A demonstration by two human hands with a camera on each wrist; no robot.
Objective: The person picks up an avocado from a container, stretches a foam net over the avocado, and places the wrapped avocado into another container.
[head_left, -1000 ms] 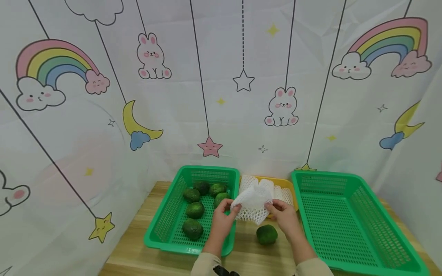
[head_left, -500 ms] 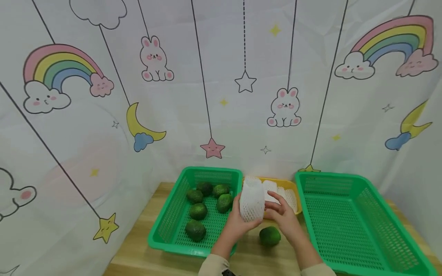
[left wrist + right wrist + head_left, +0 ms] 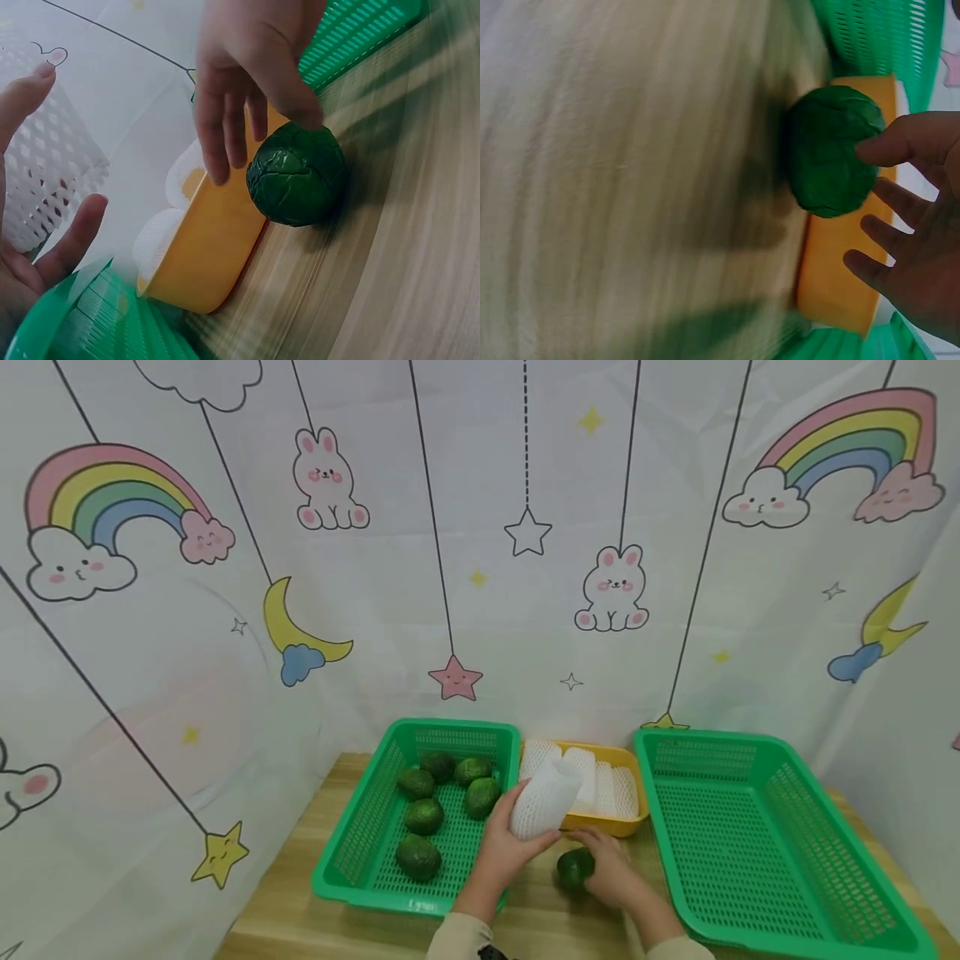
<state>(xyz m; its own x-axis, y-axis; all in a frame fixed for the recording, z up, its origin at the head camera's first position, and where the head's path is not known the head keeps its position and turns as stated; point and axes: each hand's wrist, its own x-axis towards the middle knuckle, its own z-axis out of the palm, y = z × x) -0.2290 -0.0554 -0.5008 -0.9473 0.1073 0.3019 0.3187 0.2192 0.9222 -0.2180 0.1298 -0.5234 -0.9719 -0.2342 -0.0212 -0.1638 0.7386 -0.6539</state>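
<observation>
My left hand (image 3: 504, 843) grips a white foam net sleeve (image 3: 546, 797), which is tilted with its open end up. The sleeve's mesh (image 3: 49, 157) also shows at the left of the left wrist view, between thumb and fingers. A dark green avocado (image 3: 574, 868) rests on the wooden table. Over it reaches my right hand (image 3: 611, 868), thumb and fingers spread apart. In the right wrist view the thumb tip overlaps the avocado (image 3: 832, 154), while the other fingers extend beside it.
On the left, a green basket (image 3: 412, 903) contains several avocados (image 3: 423, 817). A yellow bin (image 3: 622, 828) behind the hands holds more foam sleeves (image 3: 580, 772). Another green basket (image 3: 750, 843), with its bare bottom showing, stands on the right. A printed curtain (image 3: 525, 610) hangs behind.
The sleeve, first stretched flat between both hands, is now an opened tube in my left hand. My right hand has let go of it and moved down to the avocado.
</observation>
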